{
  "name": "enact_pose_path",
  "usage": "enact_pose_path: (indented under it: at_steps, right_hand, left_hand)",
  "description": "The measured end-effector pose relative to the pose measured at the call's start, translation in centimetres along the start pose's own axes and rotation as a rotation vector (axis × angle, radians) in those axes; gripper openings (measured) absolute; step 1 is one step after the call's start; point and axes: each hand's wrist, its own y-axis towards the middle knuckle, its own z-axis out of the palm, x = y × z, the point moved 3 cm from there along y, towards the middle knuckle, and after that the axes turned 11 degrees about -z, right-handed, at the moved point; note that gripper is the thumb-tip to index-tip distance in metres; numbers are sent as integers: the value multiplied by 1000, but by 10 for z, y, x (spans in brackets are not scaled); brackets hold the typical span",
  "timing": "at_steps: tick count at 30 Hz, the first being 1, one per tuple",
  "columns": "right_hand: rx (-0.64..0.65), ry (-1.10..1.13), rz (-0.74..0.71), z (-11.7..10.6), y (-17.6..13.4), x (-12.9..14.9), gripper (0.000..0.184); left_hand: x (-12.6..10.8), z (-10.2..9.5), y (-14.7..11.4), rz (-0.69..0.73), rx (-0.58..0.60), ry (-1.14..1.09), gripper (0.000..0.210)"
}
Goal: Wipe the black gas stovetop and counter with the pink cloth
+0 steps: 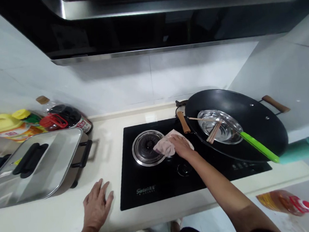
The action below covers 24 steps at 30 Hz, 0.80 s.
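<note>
Under my right hand (pixel 181 145) is a pale pink cloth (pixel 166 145), pressed onto the black glass cooktop (pixel 152 180) just right of the round burner (pixel 149 148). The fingers are bent over the cloth, and its left end touches the burner's edge. My left hand (pixel 96 205) lies on the cream countertop (pixel 107 149), left of the cooktop, with its fingers spread and nothing in it. A control knob (pixel 184 169) sits in front of the cloth.
A large black wok (pixel 262 131) covers the cooktop's right side, holding a metal bowl (pixel 227 138), chopsticks (pixel 214 132) and a green-handled utensil (pixel 259 146). Left stand a lidded electric pan (pixel 59 150) and several bottles (pixel 67 115). A range hood (pixel 162 27) hangs above.
</note>
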Motion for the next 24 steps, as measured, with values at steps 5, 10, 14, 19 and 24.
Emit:
enact_pose_path:
  at_steps: [5, 10, 14, 19, 24]
  right_hand:
    - [45, 59, -10, -10, -18, -54, 78]
    - [9, 225, 8, -3, -83, -102, 75]
    - [-215, 318, 36, 4, -124, -125, 69]
    - [-419, 214, 103, 20, -164, -134, 67]
    - [-455, -77, 254, 38, -231, -145, 62]
  left_hand:
    - [-2, -2, 1, -9, 13, -9, 54]
    - [-3, -2, 2, -10, 16, -10, 57]
    - [-3, -2, 3, -23, 29, -8, 60]
    - [-4, -4, 6, -43, 47, -11, 62]
    - [-7, -8, 8, -68, 70, -27, 62]
